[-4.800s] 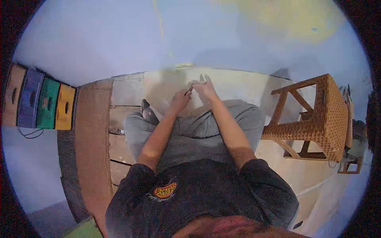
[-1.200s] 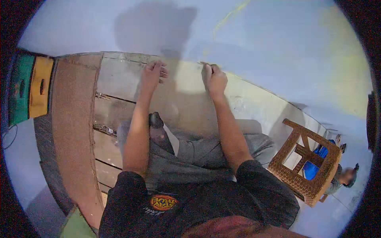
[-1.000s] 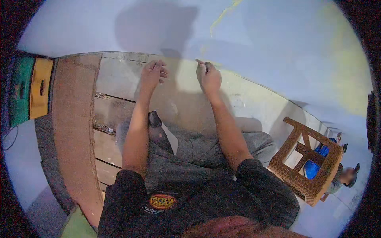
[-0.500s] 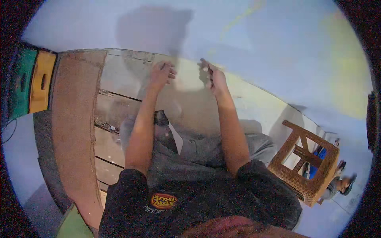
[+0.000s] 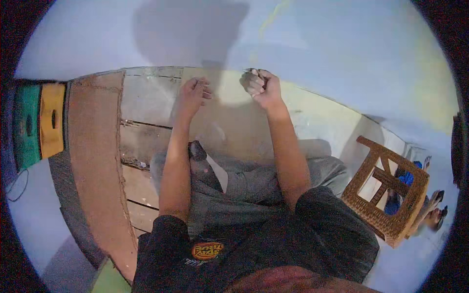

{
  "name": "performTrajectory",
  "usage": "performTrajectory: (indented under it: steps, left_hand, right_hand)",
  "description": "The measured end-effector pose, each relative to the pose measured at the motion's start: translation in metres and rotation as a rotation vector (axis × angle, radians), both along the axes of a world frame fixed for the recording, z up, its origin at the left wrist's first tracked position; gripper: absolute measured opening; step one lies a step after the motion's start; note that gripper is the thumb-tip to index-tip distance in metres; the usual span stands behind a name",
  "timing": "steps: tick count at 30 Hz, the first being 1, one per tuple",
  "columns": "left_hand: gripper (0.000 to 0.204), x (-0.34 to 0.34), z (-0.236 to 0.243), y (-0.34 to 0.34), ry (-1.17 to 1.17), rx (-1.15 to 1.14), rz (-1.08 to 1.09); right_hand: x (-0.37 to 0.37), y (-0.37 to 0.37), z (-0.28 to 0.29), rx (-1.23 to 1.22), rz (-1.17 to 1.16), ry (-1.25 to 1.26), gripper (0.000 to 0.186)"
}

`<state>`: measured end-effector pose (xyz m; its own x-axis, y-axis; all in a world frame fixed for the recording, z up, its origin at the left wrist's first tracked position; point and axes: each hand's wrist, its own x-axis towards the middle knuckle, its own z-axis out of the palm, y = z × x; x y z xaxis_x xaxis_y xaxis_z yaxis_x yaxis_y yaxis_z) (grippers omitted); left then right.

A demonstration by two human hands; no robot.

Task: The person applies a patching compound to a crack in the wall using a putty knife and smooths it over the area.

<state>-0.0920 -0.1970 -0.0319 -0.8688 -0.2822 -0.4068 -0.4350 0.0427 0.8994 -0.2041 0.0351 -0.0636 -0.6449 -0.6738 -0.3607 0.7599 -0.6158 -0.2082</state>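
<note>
My left hand [image 5: 193, 96] is held over the floorboards near the wall, its fingers loosely bent and apart, with nothing visible in it. Across a gap to the right, my right hand [image 5: 265, 89] has its fingers curled in. A small, thin, dark thing seems to poke out by its fingertips, too blurred to name. Below both hands are my crossed legs in grey trousers [image 5: 244, 190] and a foot in a dark sock [image 5: 205, 168].
Pale wooden floorboards [image 5: 146, 141] meet a bluish wall [image 5: 332, 44] ahead. A brown strip of matting [image 5: 95, 146] runs along the left, with green [image 5: 28, 124] and yellow [image 5: 52, 119] drawers beyond. At the right a brown woven stool [image 5: 386, 190] lies tipped; a person [image 5: 432, 217] is partly visible behind it.
My right hand has turned, and its fingers are more curled in. My left hand has shifted slightly left. The whole view has tilted a little, moving the stool and drawers in the picture.
</note>
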Motion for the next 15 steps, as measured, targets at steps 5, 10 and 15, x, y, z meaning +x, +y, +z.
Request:
performTrajectory:
  steps: [5,10,15]
  left_hand:
    - [0.032,-0.002,0.004,0.005,-0.001,0.036,0.031]
    - [0.030,0.000,0.008,0.005,0.009,0.029,0.021]
    - [0.030,0.003,0.002,0.006,0.040,0.054,0.028]
  right_hand:
    - [-0.003,-0.001,-0.010,-0.057,0.033,-0.058,0.018]
    - [-0.002,-0.003,-0.016,-0.045,-0.050,-0.072,0.018]
    - [0.001,-0.003,-0.007,-0.060,-0.034,-0.097,0.018]
